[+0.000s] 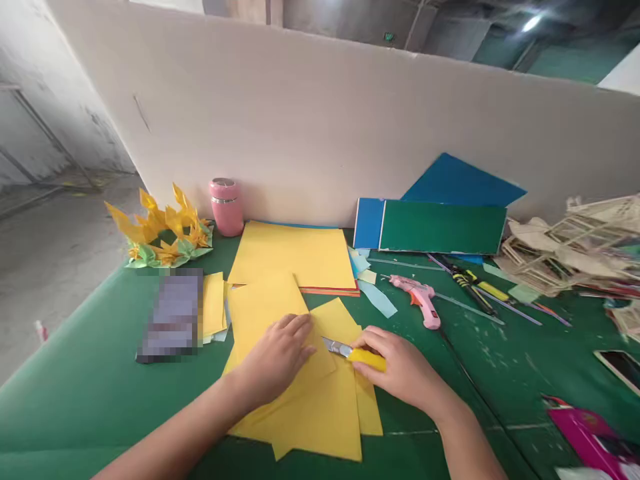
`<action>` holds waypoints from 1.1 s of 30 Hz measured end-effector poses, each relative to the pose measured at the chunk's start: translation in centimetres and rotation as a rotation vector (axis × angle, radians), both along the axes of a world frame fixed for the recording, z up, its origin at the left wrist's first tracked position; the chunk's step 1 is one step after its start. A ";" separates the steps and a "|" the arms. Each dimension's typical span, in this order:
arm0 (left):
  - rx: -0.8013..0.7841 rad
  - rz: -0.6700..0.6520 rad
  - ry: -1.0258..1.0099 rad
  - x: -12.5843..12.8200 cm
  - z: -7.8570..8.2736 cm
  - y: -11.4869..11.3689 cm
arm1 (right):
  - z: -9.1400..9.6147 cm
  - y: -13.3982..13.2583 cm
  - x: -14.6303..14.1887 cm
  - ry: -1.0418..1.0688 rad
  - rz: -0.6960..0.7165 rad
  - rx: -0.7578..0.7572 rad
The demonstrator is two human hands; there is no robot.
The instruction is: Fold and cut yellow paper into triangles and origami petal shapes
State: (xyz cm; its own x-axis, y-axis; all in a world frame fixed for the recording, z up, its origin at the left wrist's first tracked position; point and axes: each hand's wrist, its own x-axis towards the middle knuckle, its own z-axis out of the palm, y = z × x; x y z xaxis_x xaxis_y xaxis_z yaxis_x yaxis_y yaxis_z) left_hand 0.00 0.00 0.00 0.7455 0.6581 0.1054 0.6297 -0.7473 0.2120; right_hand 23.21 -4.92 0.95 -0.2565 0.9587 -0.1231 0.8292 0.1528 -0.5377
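Several yellow paper sheets (pixel 320 407) lie overlapped on the green table (pixel 90 393) in front of me. My left hand (pixel 277 357) lies flat on the top folded sheet, fingers stretched out and pressing it down. My right hand (pixel 400 367) is closed round a yellow utility knife (pixel 357 355); its metal blade points left and touches the paper just beside my left fingertips.
A bigger stack of yellow paper (pixel 295 257) lies behind, with a pink cup (pixel 226 207) and yellow paper flowers (pixel 163 230) at the back left. A pink glue gun (pixel 420 299), tools, blue and green boards (pixel 440 223) and wooden model parts (pixel 575 247) are to the right. A white partition wall stands behind.
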 end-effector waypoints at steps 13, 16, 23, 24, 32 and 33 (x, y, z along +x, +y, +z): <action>0.147 0.132 -0.010 -0.7 -3.4 1.6 | -0.1 -0.5 -0.7 -0.079 0.016 0.125; 0.140 0.129 0.009 -0.9 -3.6 1.9 | -0.1 -0.5 -0.9 -0.080 0.018 0.126; 0.162 0.130 0.019 -1.1 -3.6 2.2 | -0.3 -0.7 -0.7 -0.078 0.001 0.142; 0.166 0.129 0.016 -1.1 -3.6 2.2 | -0.4 -0.8 -0.6 -0.079 -0.001 0.149; 0.213 0.163 0.014 -1.0 -4.1 2.2 | -0.9 -0.4 -1.1 -0.136 0.017 0.230; 0.224 0.169 0.018 -1.0 -4.1 2.1 | -0.9 -0.3 -1.2 -0.144 0.020 0.232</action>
State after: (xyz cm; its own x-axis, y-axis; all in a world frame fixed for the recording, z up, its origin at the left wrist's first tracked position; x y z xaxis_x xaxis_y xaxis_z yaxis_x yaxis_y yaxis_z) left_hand -1.00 2.14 -4.14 0.6300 0.7351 0.2504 0.7517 -0.6582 0.0411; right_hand 22.05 -5.19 0.07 -0.2715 0.9604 0.0629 0.8901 0.2755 -0.3632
